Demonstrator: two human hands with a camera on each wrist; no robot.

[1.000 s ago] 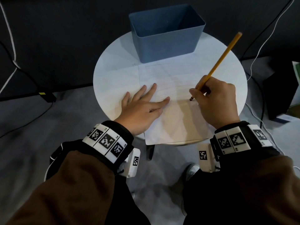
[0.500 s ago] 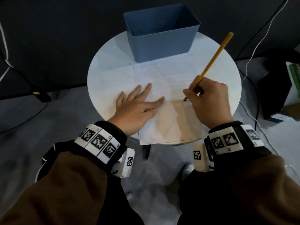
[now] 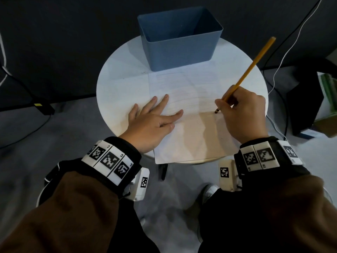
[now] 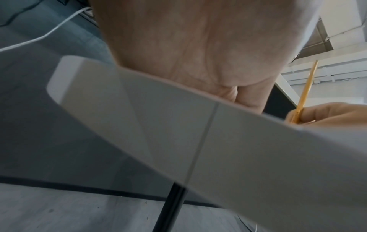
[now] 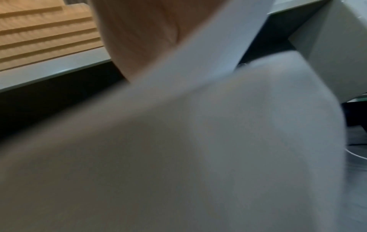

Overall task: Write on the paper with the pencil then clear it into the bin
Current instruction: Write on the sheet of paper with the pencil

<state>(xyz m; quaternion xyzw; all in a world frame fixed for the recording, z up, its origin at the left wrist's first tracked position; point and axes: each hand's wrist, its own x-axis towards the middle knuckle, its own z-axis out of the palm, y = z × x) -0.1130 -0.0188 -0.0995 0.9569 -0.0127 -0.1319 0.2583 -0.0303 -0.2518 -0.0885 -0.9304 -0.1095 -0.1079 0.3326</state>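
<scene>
The white sheet of lined paper [image 3: 184, 106] lies flat across the middle of the round white tabletop [image 3: 118, 79], its far edge just beside the bin and its near edge hanging a little past the tabletop's near rim. Faint pencil lines cross its upper half. The long yellow wooden pencil [image 3: 249, 68] stands tilted, its dark tip touching the paper toward the sheet's right side and its blunt end leaning away to the far right.

The right hand [image 3: 240, 114] grasps the pencil low on the shaft, fingers curled round it, and its heel rests on the paper near the tabletop's right edge. The left hand [image 3: 153, 123] lies released and flat, palm down with fingers spread straight, pressing the sheet's left edge; part of it rests on the bare tabletop.

The rectangular blue plastic bin [image 3: 180, 50] stands upright at the tabletop's far edge, its mouth open upward.

In the left wrist view the pencil [image 4: 305, 92] shows beyond the tabletop's rim, gripped by the right hand [image 4: 327, 113]. The right wrist view is blurred.
</scene>
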